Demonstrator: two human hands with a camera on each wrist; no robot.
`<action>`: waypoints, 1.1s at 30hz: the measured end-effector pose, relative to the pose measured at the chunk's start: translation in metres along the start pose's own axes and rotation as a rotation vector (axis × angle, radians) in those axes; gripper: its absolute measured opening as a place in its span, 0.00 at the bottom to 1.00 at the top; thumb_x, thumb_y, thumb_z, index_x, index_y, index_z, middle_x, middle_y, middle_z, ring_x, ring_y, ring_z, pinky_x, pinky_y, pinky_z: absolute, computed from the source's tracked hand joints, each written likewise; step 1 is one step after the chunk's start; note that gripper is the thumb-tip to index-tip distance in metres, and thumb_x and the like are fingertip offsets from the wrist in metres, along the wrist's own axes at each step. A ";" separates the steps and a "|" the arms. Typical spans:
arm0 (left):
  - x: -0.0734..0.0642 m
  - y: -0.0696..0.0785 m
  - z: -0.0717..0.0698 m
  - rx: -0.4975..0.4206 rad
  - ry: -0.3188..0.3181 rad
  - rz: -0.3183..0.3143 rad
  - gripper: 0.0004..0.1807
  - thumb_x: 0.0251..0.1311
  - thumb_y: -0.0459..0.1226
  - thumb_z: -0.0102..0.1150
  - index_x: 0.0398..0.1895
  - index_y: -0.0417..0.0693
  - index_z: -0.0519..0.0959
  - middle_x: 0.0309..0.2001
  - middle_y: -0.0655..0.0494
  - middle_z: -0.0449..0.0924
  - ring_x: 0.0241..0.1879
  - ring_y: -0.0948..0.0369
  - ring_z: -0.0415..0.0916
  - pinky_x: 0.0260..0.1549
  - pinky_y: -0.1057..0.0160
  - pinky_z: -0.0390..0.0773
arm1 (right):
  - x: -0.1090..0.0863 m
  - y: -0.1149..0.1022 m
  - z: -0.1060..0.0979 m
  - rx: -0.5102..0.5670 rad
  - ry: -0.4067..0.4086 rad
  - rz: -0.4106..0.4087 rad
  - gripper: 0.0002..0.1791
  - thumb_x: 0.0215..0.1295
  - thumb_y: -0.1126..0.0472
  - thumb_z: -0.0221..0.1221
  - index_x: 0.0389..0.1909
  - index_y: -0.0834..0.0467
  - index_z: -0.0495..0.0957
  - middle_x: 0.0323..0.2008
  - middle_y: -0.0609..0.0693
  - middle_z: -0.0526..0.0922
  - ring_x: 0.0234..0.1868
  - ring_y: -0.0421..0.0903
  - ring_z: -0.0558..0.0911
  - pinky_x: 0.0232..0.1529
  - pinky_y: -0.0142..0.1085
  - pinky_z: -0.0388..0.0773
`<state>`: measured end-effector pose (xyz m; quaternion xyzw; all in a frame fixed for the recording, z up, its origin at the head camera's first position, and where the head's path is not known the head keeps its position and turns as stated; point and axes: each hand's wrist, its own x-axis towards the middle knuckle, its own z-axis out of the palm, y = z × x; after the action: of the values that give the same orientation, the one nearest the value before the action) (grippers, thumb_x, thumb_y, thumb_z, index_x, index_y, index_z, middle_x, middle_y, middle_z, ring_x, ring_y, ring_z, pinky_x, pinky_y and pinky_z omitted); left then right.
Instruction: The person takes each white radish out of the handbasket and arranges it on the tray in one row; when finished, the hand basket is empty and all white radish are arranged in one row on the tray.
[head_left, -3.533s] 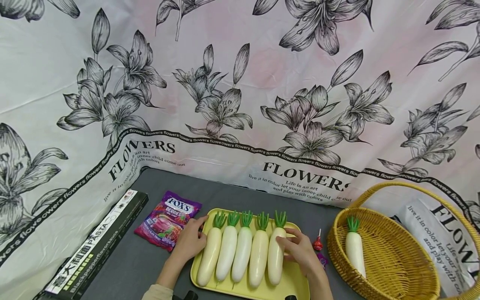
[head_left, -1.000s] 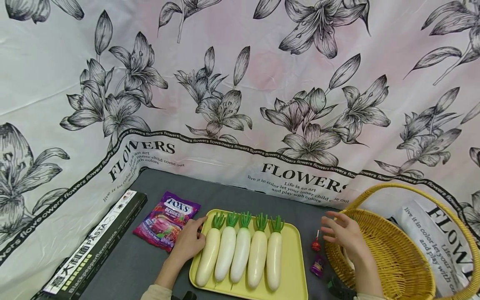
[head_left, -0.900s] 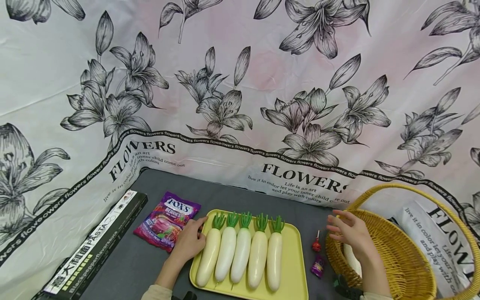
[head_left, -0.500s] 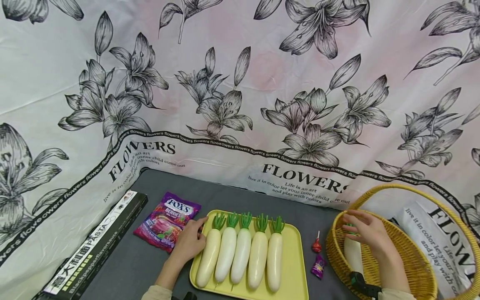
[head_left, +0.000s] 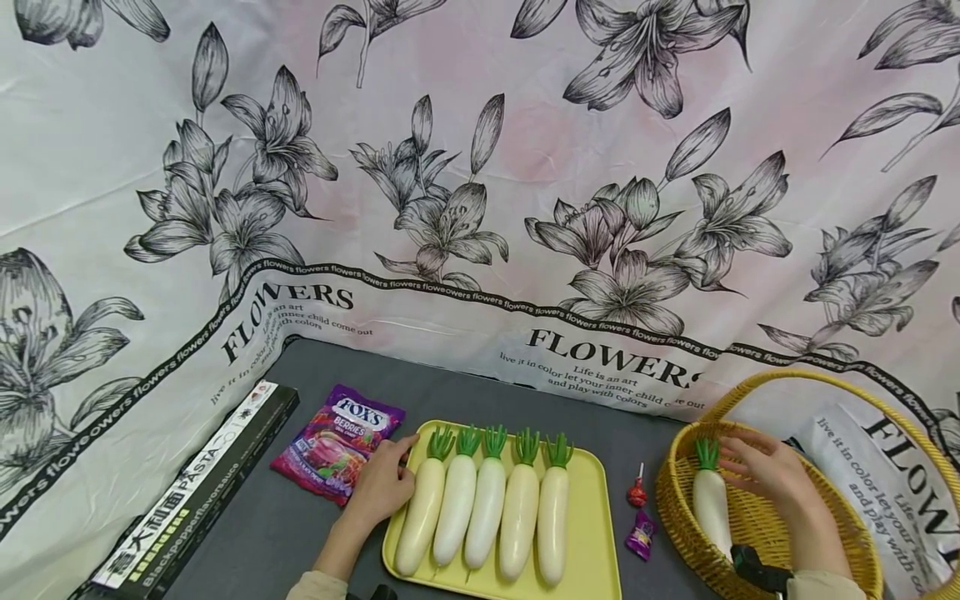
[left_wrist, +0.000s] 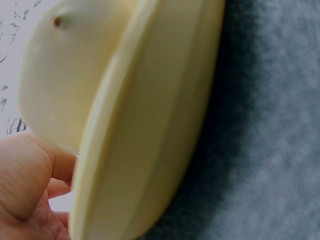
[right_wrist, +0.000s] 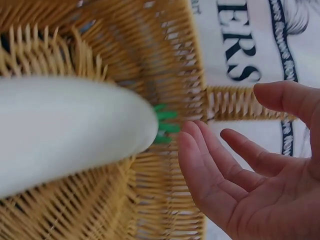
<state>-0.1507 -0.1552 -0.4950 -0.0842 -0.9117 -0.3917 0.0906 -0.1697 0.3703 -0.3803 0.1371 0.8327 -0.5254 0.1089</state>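
My left hand [head_left: 381, 483] holds the left rim of the yellow tray [head_left: 588, 517]; in the left wrist view its fingers bend at the tray's edge. Several white radishes [head_left: 486, 515] with green tops lie side by side on the tray, some whiter, some creamier. My right hand [head_left: 772, 475] is over the wicker basket [head_left: 832, 508], fingers apart and loosely bent, nothing in them. Just left of it, one white radish [head_left: 711, 504] leans inside the basket. In the right wrist view, a small gap separates the fingertips from that radish's green top [right_wrist: 166, 125].
A red lollipop [head_left: 637, 492] and a purple wrapped candy [head_left: 641, 535] lie between tray and basket. A purple FOX'S candy bag [head_left: 341, 442] lies left of the tray, with a long pasta box [head_left: 202, 492] farther left. Flower-printed cloth [head_left: 450, 333] stands behind the dark table.
My right hand has left the rightmost radish on the tray and moved right, over the basket, past the radish in there. My left hand stays at the tray's left rim.
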 end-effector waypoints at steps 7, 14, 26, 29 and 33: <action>0.001 0.001 -0.001 0.002 0.002 0.007 0.28 0.49 0.25 0.53 0.59 0.36 0.77 0.33 0.51 0.70 0.32 0.58 0.66 0.30 0.61 0.65 | 0.008 0.015 -0.012 0.033 -0.016 0.084 0.43 0.75 0.49 0.45 0.72 0.79 0.42 0.41 0.48 0.82 0.38 0.40 0.84 0.46 0.43 0.80; -0.001 0.001 -0.001 -0.005 -0.002 -0.002 0.28 0.49 0.24 0.54 0.59 0.36 0.77 0.33 0.52 0.70 0.32 0.58 0.65 0.30 0.60 0.65 | 0.012 0.024 -0.013 -0.005 -0.057 0.116 0.41 0.75 0.49 0.47 0.69 0.80 0.46 0.42 0.52 0.82 0.39 0.44 0.84 0.46 0.46 0.80; -0.002 0.001 -0.001 -0.015 -0.001 -0.001 0.28 0.49 0.25 0.54 0.59 0.37 0.77 0.33 0.52 0.70 0.32 0.59 0.65 0.30 0.61 0.65 | 0.022 0.036 0.001 -0.102 -0.123 0.162 0.44 0.69 0.48 0.57 0.67 0.80 0.53 0.40 0.57 0.81 0.39 0.49 0.83 0.42 0.46 0.81; -0.001 0.000 -0.001 -0.016 0.001 0.001 0.29 0.49 0.25 0.54 0.59 0.37 0.77 0.34 0.51 0.70 0.31 0.59 0.65 0.29 0.61 0.65 | 0.024 0.037 0.004 -0.118 -0.138 0.170 0.47 0.68 0.48 0.57 0.68 0.82 0.49 0.40 0.57 0.81 0.39 0.49 0.83 0.42 0.46 0.81; -0.001 0.000 0.000 -0.006 0.000 -0.006 0.28 0.49 0.25 0.54 0.59 0.36 0.77 0.33 0.51 0.70 0.31 0.59 0.65 0.30 0.61 0.65 | 0.026 0.037 0.006 -0.121 -0.141 0.193 0.48 0.67 0.47 0.58 0.68 0.81 0.49 0.38 0.55 0.81 0.37 0.47 0.83 0.42 0.45 0.81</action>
<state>-0.1493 -0.1554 -0.4951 -0.0819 -0.9107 -0.3948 0.0893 -0.1812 0.3830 -0.4229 0.1722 0.8361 -0.4695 0.2254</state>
